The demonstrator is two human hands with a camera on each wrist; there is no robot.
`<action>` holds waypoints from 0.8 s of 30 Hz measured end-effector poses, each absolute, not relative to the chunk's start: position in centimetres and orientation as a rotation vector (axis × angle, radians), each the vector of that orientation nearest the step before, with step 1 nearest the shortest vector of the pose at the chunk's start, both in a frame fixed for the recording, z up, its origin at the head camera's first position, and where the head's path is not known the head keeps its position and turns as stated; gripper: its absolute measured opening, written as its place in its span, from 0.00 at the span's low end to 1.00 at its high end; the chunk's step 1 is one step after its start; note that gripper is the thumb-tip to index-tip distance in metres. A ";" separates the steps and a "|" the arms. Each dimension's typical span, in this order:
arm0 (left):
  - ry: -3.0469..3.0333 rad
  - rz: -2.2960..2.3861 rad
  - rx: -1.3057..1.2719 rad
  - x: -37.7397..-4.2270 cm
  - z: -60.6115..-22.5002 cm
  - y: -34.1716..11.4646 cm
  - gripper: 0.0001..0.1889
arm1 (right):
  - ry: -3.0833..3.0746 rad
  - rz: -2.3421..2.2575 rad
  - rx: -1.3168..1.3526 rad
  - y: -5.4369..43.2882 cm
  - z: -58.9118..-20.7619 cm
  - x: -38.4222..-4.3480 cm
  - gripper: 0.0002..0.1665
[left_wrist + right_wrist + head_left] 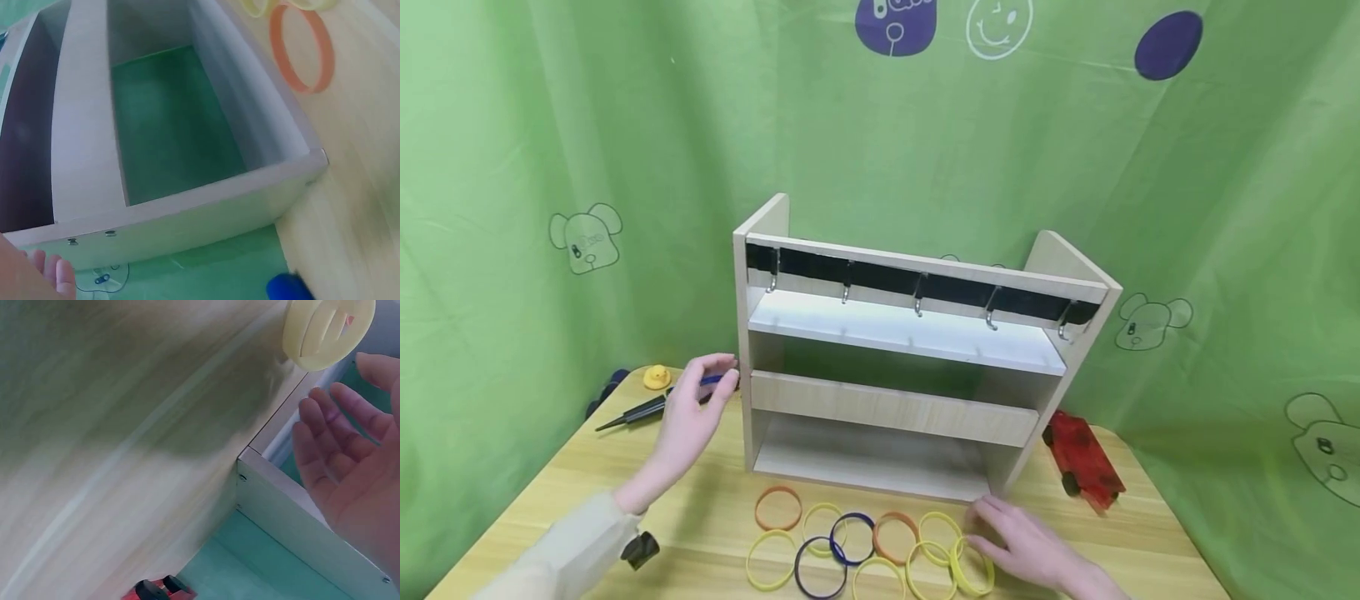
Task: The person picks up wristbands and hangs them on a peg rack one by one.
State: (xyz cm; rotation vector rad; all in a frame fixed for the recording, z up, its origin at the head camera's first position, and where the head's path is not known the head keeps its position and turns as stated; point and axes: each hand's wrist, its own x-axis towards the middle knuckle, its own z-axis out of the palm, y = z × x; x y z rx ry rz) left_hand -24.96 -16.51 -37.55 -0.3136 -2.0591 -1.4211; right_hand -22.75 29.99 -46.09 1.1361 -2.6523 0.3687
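Note:
A pale wooden shelf rack (895,408) with a row of metal hooks (918,296) along its black top strip stands tilted in the head view. Beside its left panel is my left hand (688,421), fingers loosely bent and nothing held. In the left wrist view only the fingertips (53,272) show, by the side panel. My right hand (1026,542) hovers at the rack's lower right corner, next to a yellow ring (972,567); its fingers are relaxed and apart in the right wrist view. Orange (778,508), blue (852,538) and yellow rings lie before the rack, some overlapping.
Left of the rack lie a black pointed tool (640,412) and a yellow rubber duck (657,377). A red toy car (1084,458) sits to the right. Green curtain (887,142) hangs behind the wooden table (707,517).

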 end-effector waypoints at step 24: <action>-2.444 -2.181 -0.468 -30.0 -35.9 -18.6 0.49 | -2.752 0.671 1.430 30.8 -46.0 -23.9 0.06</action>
